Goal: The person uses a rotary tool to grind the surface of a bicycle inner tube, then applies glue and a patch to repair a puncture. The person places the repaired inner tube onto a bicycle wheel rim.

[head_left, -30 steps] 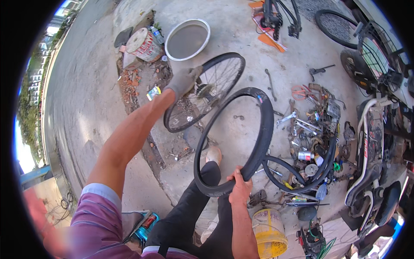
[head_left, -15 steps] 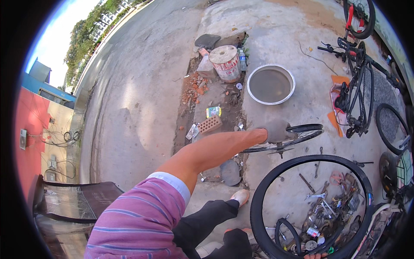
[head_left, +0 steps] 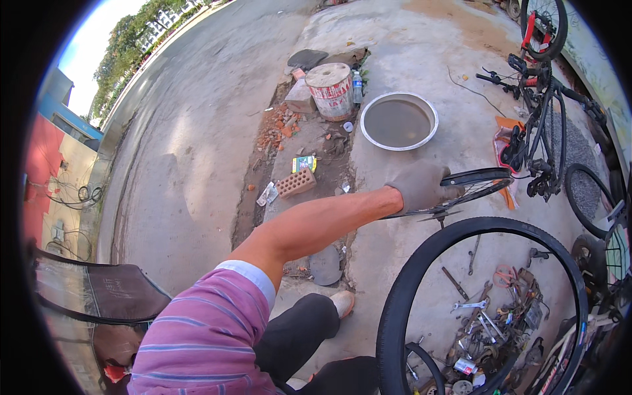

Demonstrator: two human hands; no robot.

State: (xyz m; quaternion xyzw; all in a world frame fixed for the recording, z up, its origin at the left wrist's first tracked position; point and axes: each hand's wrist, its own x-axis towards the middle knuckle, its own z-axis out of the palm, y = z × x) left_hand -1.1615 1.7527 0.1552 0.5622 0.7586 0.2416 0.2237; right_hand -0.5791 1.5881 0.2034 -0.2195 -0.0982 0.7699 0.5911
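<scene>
My left hand (head_left: 424, 187), in a grey glove, is closed on a spoked bicycle wheel (head_left: 484, 172), which is held nearly flat above the concrete. A black bicycle tyre (head_left: 395, 316) stands up in the lower right, separate from the wheel, ringing a pile of tools and parts (head_left: 484, 316) seen through it. My right hand is out of view. A black inner tube or tyre loop (head_left: 431, 362) lies among the tools. A metal basin of grey water (head_left: 398, 122) sits beyond the wheel.
A black-and-red bicycle (head_left: 540, 138) lies at the right near a loose wheel (head_left: 579, 217). A paint bucket (head_left: 329, 92), perforated brick (head_left: 295, 182) and rubble (head_left: 283, 125) occupy a broken strip beside the road (head_left: 178, 164). A brown canopied object (head_left: 102, 289) stands at lower left.
The view has swung toward the road. The wheel has turned from tilted to nearly flat. The tyre has shifted rightward, and my right hand on it has dropped out of view.
</scene>
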